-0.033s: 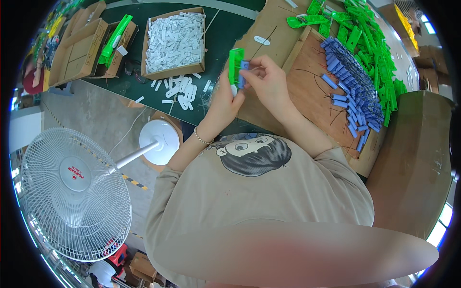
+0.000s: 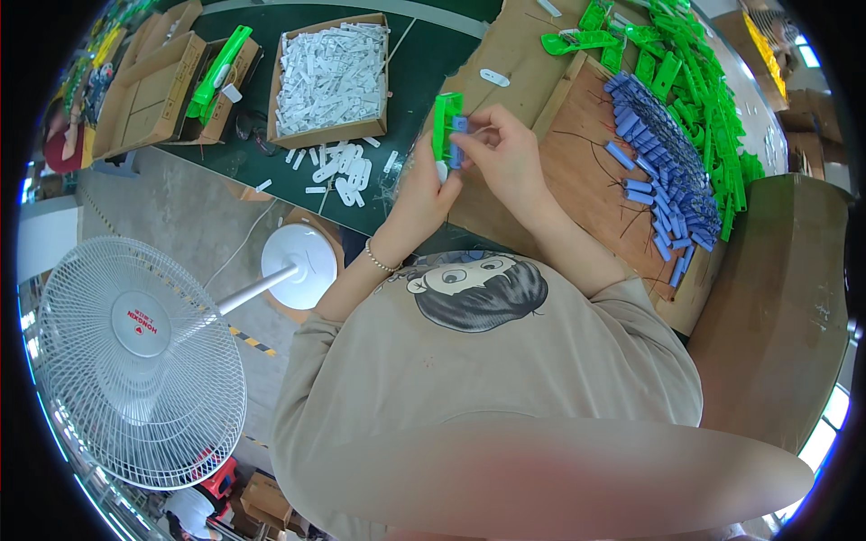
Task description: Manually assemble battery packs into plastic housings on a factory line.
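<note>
The left hand point(image 2: 422, 185) is closed around the lower part of a green plastic casing point(image 2: 442, 122), which stands roughly upright over the front part of the bench point(image 2: 417, 77). A small white piece point(image 2: 441, 169) shows at the casing's lower end, beside the left thumb. The right hand point(image 2: 507, 160) is nearly closed, its thumb and bent fingers pinching a blue cylindrical cell point(image 2: 458, 149) against the casing's right side; whether the cell is seated inside cannot be told. A beaded bracelet point(image 2: 380, 258) circles the left wrist.

To the right of the hands, a brown wooden board point(image 2: 586, 189) with a raised edge carries a heap of blue cells point(image 2: 663, 171) with dark wire leads, some lying loose toward the near side. Beyond and along the heap is a pile of green casings point(image 2: 690, 81). A cardboard sheet point(image 2: 523, 68) lies on the bench beside the board, with one white oval tab point(image 2: 493, 77) on it.

Left of the hands, a cardboard box point(image 2: 334, 136) is filled with white plastic strips point(image 2: 329, 77), and loose white pieces point(image 2: 347, 167) are scattered just in front of it. Farther left, another green casing point(image 2: 219, 72) leans in an open carton point(image 2: 209, 132). A white pedestal fan point(image 2: 140, 365) stands on the floor point(image 2: 203, 212).
</note>
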Motion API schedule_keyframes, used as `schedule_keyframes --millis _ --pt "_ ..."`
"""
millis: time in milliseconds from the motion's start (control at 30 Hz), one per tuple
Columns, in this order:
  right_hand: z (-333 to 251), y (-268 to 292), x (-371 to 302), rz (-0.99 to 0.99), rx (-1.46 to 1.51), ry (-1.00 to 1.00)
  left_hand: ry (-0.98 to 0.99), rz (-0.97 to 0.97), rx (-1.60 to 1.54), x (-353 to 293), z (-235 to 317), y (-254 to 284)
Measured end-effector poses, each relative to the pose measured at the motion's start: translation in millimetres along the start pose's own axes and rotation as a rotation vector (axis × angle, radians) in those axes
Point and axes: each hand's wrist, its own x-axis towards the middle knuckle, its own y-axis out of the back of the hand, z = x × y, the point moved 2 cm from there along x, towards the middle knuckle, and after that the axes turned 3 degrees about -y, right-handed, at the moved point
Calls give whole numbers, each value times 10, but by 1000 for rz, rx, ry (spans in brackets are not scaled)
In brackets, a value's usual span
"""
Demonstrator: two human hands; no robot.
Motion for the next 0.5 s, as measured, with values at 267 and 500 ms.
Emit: schedule_keyframes --millis 267,500 --pt "11 -275 91 -67 275 33 23 2 -396 -181 80 229" --pt "-343 -651 215 -749 144 -145 97 159 -651 -564 42 485"
